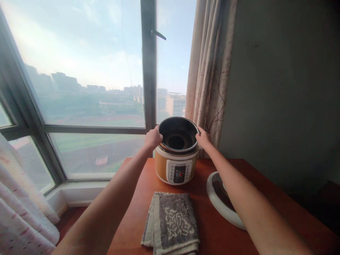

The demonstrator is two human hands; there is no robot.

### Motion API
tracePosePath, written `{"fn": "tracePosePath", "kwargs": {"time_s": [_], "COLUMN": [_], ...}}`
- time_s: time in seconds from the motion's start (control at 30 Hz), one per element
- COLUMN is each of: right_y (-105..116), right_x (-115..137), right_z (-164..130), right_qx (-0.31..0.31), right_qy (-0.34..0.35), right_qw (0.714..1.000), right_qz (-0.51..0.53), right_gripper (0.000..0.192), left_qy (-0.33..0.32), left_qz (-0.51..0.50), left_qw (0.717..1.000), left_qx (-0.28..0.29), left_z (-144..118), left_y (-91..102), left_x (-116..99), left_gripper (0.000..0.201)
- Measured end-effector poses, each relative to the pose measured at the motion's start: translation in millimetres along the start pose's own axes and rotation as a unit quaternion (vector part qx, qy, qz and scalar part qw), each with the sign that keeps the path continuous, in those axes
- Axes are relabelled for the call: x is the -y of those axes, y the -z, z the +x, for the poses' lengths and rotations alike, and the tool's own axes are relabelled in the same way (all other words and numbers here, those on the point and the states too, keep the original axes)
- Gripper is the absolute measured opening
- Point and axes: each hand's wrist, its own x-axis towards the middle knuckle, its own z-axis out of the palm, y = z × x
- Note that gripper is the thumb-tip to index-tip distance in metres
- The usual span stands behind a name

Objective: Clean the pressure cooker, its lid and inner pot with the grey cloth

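An orange and white electric cooker (177,168) stands at the far end of a red-brown table (212,230), lid off. Its dark inner pot (178,134) sits tilted toward me, raised a little above the cooker body. My left hand (153,138) grips the pot's left rim and my right hand (203,138) grips its right rim. The cooker's control panel (179,172) faces me.
A folded grey towel (171,223) lies on the table in front of the cooker. The white cooker lid (220,198) rests at right, partly under my right arm. A large window (79,88) is behind, a beige curtain (209,71) at right, and white fabric (23,212) at lower left.
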Motion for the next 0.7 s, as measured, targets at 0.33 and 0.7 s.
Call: {"fn": "tracePosePath", "kwargs": {"time_s": [0.33, 0.7], "right_y": [-2, -1], "right_x": [-3, -1], "right_z": [3, 13], "right_qx": [-0.006, 0.034], "right_qy": [0.004, 0.01], "right_qw": [1.0, 0.998], "right_qz": [-0.011, -0.056], "right_gripper": [0.052, 0.042], "left_qy": [-0.01, -0.006], "left_qz": [-0.01, -0.007], "left_qw": [1.0, 0.996], "left_qx": [0.015, 0.093], "left_z": [12, 34], "left_y": [-1.2, -1.6], "left_x": [2, 6], "left_gripper": [0.041, 0.033]}}
